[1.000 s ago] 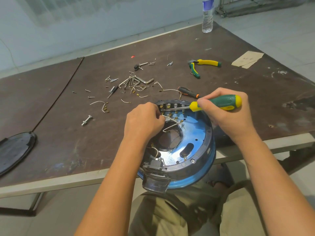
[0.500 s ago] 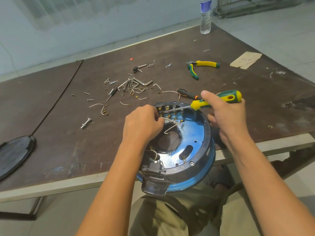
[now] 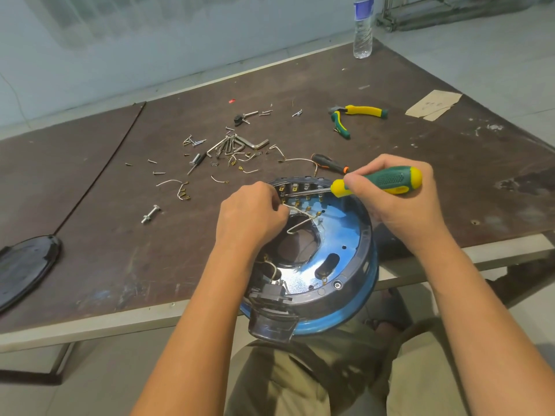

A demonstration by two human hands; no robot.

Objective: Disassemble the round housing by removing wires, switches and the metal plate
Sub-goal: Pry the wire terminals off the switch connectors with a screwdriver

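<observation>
The dark bench (image 3: 390,145) runs out of view on both sides. At its left end a black round lid (image 3: 27,265) is cut off by the picture's edge. The round housing (image 3: 365,265) leans at the near edge of the bench, hanging over it above the person's lap, open side up. The left forearm hides its left part. It has a dark grey rim and a blue outer wall, and a clear dark tab juts out at the near side. Inside lies a shiny blue-tinted metal plate (image 3: 336,235) with a large middle hole, an oval slot and small holes. A row of brass terminals lines the far inner wall. The right hand (image 3: 399,211) has its fingers wrapped round the green and yellow screwdriver (image 3: 387,180), whose shaft lies across those terminals; its tip is hard to make out beside the left fingers. The left hand (image 3: 249,220) has its fingers curled, pinching a white wire (image 3: 300,219) that loops over the middle hole. A water bottle (image 3: 362,28), its top cut off, stands on the far corner. Pliers (image 3: 354,115), hex keys (image 3: 237,145) and a bolt (image 3: 150,214) lie beyond.
</observation>
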